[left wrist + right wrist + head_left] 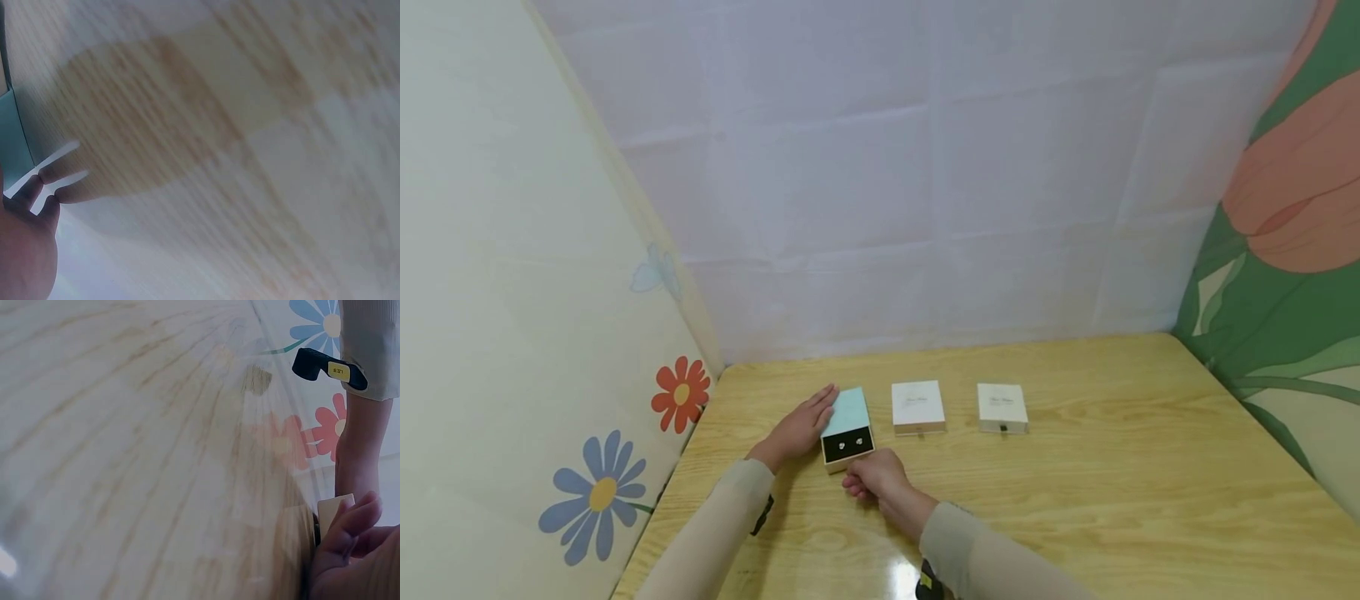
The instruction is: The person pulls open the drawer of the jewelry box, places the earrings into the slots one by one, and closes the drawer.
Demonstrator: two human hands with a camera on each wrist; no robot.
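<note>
A light-blue jewellery box (848,410) lies on the table with its drawer slid partway out towards me. Two small sparkling earrings (850,444) sit on the black insert of the drawer. My left hand (797,429) rests along the box's left side, fingers stretched forward past its far left corner. In the left wrist view, the fingers (39,197) touch beside the blue cover. At the front of the drawer, my right hand (880,475) has its fingers curled and grips the drawer's front edge. The exact pinch is hidden behind the knuckles.
To the right lie a white box (917,406) and a cream box (1002,406) with a dark pull tab, both closed. The wooden table (1112,483) meets a white cloth backdrop (925,208) behind and flowered cloths at both sides.
</note>
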